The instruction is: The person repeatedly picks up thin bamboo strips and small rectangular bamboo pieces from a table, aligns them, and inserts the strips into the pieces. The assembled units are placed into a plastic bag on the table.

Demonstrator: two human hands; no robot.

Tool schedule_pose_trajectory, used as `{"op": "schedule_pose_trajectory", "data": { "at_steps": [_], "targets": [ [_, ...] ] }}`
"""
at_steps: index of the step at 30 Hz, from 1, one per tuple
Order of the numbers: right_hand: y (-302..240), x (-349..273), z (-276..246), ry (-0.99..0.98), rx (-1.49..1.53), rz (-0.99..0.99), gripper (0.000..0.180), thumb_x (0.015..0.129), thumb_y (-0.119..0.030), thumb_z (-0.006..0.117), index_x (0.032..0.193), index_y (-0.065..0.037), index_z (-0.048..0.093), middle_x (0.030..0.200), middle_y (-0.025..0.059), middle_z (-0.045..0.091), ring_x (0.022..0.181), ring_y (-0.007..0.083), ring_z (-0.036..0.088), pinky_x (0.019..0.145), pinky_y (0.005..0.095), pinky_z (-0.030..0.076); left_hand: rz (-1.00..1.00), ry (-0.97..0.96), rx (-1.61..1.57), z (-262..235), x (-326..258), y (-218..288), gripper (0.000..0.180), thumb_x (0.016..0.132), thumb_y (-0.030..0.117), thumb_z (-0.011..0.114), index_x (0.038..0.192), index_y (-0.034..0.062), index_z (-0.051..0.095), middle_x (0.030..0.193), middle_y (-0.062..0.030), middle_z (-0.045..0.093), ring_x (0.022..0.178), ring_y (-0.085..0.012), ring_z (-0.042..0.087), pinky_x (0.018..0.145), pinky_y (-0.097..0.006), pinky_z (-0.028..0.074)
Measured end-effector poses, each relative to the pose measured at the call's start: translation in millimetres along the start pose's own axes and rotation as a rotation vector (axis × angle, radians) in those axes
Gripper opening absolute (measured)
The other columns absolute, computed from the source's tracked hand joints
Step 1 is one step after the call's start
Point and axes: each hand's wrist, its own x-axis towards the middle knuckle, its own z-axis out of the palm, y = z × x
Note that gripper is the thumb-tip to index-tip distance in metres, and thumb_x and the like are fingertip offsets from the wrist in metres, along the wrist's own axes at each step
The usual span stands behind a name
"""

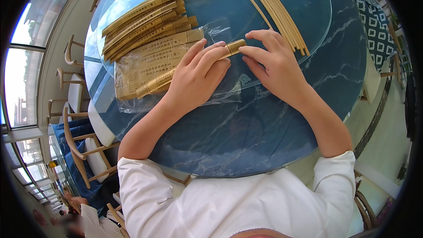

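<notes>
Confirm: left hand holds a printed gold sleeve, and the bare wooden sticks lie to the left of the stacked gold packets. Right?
Not quite: the bare wooden sticks lie to the right of the stacked gold packets, as the head view shows. The left hand does hold a printed gold sleeve.

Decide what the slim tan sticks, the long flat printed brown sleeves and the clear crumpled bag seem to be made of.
Tan sticks: likely wood or bamboo, matte; pale, even colour without bright glints.
Brown printed sleeves: probably paper, smooth, slightly shiny; flat sides, soft highlights.
Clear bag: apparently plastic film, glossy; see-through with bright creases.
</notes>
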Motion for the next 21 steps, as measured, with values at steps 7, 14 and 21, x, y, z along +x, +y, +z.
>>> {"op": "schedule_pose_trajectory", "data": {
  "at_steps": [7,14,21],
  "targets": [
    [-1.2,0.7,10.4,-0.057,-0.174,-0.121,0.03,0.093,-0.009,0.076,0.122,-0.008,0.074,0.144,0.0073,0.064,0.138,0.0291,0.057,0.122,0.0507,0.039,-0.178,-0.151,0.082,-4.2,-1.6,5.1,0.058,0.101,0.032,0.07,0.148,0.003,0.055,0.154,-0.0148,0.057,0.138,-0.0312,0.059,0.121,-0.047,0.042],
    [-7.3,0.1,13.0,-0.17,-0.187,-0.167,0.03,0.1,-0.019,0.072,0.128,-0.007,0.073,0.147,0.0068,0.065,0.141,0.0276,0.057,0.128,0.0529,0.032,-0.305,-0.289,0.221,-22.5,-26.9,16.6,0.077,0.104,0.054,0.063,0.161,0.0049,0.045,0.165,-0.0155,0.047,0.158,-0.0313,0.036,0.132,-0.055,0.016],
    [-10.0,-3.1,14.0,-0.164,-0.147,-0.16,0.026,0.101,-0.02,0.072,0.122,-0.005,0.075,0.139,0.0071,0.067,0.137,0.027,0.06,0.125,0.052,0.037,-0.39,-0.325,0.222,-35.9,-52.4,17.8,0.083,0.102,0.059,0.061,0.163,0.0057,0.042,0.169,-0.0141,0.039,0.16,-0.0333,0.03,0.132,-0.058,0.011]
  ]
}}
